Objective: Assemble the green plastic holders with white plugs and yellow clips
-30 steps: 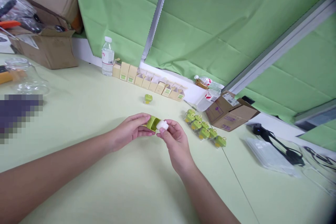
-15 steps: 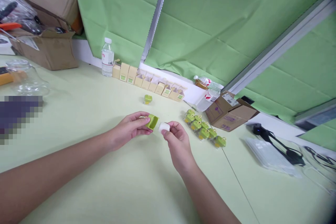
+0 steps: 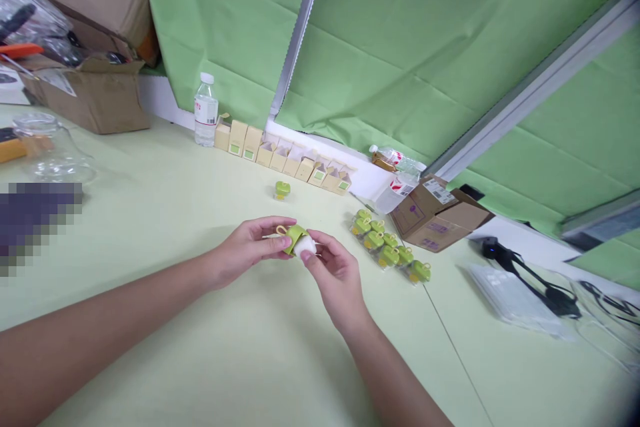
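My left hand (image 3: 253, 248) grips a small green case (image 3: 295, 236) that has a pale loop at its left end. The case's open end faces right. Between the thumb and fingers of my right hand (image 3: 336, 273) is a white rounded piece (image 3: 305, 246), its left side at the mouth of the case; how far in it sits I cannot tell. Beyond my hands stands a single green-topped container (image 3: 283, 190) with a clear lower part. Several similar green-topped containers with loops (image 3: 389, 255) stand in a cluster to the right.
Small cardboard boxes (image 3: 279, 157) line the wall beside an upright water bottle (image 3: 205, 110). More bottles (image 3: 395, 190) and an open carton (image 3: 437, 213) are at back right. A plastic packet (image 3: 515, 297) and black cables lie far right; a glass jar (image 3: 50, 147) stands left.
The white piece and the green case have come together. My left hand has turned the case so its loop now shows, and my right hand has moved slightly left.
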`<state>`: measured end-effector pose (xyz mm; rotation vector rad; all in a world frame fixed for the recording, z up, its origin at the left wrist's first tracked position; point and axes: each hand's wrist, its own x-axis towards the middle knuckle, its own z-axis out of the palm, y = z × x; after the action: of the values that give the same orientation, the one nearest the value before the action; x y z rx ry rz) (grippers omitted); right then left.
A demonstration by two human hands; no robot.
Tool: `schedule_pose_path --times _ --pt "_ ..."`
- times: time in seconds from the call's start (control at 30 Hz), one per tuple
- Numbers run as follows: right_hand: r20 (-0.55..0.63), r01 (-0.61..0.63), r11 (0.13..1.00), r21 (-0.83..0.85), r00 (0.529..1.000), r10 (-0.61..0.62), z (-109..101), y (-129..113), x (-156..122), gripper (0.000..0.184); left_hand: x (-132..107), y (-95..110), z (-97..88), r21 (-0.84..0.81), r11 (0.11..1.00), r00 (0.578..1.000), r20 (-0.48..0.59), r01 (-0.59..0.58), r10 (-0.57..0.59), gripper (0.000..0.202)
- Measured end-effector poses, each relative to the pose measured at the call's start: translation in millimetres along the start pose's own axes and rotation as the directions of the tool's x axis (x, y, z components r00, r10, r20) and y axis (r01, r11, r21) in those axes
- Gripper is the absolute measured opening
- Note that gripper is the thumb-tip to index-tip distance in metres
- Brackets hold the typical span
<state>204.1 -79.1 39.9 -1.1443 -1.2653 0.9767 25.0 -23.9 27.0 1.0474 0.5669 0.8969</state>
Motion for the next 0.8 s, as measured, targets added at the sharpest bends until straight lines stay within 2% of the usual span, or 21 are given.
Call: schedule_pose_path --times 0.27,0.37,0.53,0.8 --pt "-0.039 0.101 0.995 -0.023 0.994 -0.101 0.3 4.5 -0.4 0.025 -1.2 -1.5 3.2 -0.05 0.999 1.0 0.001 -0.008 0.008 0.042" --pt "-0.034 0.166 0.977 -0.131 0.985 -0.171 0.1 3.8 -2.5 0.023 -2.8 -1.2 5.6 -0.065 0.998 1.0 0.024 -0.002 0.003 0.038" --pt "-0.004 0.278 0.898 -0.34 0.955 -0.297 -1.4 0.6 -6.2 0.024 -5.6 0.2 9.0 -0.047 0.999 0.999 0.031 0.013 -0.012 0.035" --pt "-0.026 0.28 0.911 -0.303 0.953 -0.302 -1.1 0.9 -6.8 0.021 -6.5 0.2 8.6 -0.061 0.998 0.998 0.065 -0.006 0.01 0.036"
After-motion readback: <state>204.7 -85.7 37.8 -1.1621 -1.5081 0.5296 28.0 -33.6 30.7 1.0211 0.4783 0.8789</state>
